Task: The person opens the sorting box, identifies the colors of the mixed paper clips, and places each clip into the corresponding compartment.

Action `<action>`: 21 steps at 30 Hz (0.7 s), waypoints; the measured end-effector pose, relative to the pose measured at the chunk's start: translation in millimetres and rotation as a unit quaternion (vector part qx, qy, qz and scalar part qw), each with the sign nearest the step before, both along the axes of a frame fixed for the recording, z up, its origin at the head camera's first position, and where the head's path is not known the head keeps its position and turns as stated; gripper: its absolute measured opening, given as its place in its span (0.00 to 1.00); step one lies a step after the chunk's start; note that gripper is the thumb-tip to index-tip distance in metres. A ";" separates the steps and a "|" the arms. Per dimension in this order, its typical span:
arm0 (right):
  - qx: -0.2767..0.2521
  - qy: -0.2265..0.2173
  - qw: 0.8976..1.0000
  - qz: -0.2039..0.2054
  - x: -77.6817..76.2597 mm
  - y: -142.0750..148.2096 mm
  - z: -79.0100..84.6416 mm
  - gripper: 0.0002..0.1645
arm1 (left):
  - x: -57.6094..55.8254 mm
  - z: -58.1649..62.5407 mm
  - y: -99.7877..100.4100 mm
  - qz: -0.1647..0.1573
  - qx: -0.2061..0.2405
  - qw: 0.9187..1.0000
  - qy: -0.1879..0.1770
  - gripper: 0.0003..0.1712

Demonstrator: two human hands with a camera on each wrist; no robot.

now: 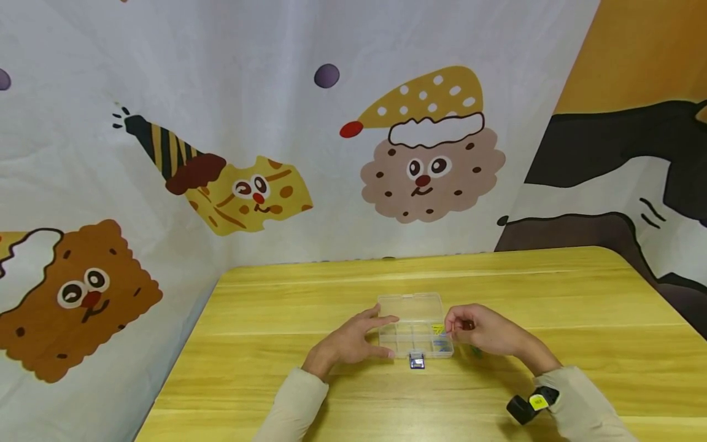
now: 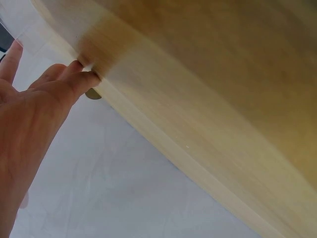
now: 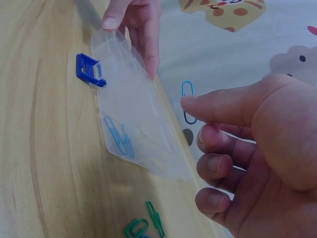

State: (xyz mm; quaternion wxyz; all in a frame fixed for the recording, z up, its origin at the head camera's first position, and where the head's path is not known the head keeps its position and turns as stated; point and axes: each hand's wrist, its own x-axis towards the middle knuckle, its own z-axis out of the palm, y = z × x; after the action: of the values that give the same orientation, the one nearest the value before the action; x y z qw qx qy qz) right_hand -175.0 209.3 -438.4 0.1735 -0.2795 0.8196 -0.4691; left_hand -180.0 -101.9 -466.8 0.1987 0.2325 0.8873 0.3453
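A clear compartment box (image 1: 410, 307) lies on the table with its lid swung back. Its blue latch (image 3: 88, 70) hangs at the front edge. My left hand (image 1: 353, 339) holds the box's left end, thumb at the front corner and index finger reaching over the compartments. Between thumb and index finger, my right hand (image 1: 486, 331) pinches a blue paper clip (image 3: 187, 82) just off the box's right end. Yellow paper clips (image 1: 437, 329) lie in the back right compartment, blue paper clips (image 3: 119, 139) in the front right one. Green paper clips (image 3: 155, 218) rest on the table beneath my right hand.
The wooden table (image 1: 248, 393) reaches back to a printed cloth (image 1: 265, 73) with cartoon figures. On my right wrist is a black strap with a camera (image 1: 527, 406). Something blue (image 3: 144, 237) shows beside the green clips at the right wrist view's lower edge.
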 end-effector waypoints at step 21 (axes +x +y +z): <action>-0.013 -0.010 1.000 0.005 -0.3 -1.1 -3.4 0.02 | 1.7 3.4 0.8 -0.005 -0.006 1.000 -0.002 0.38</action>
State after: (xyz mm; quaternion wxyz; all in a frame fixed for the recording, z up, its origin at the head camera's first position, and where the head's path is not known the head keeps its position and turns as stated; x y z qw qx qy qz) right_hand -175.3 208.2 -441.8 0.1806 -0.2815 0.8102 -0.4813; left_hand -178.3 -101.1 -463.4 0.2039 0.2354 0.8874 0.3398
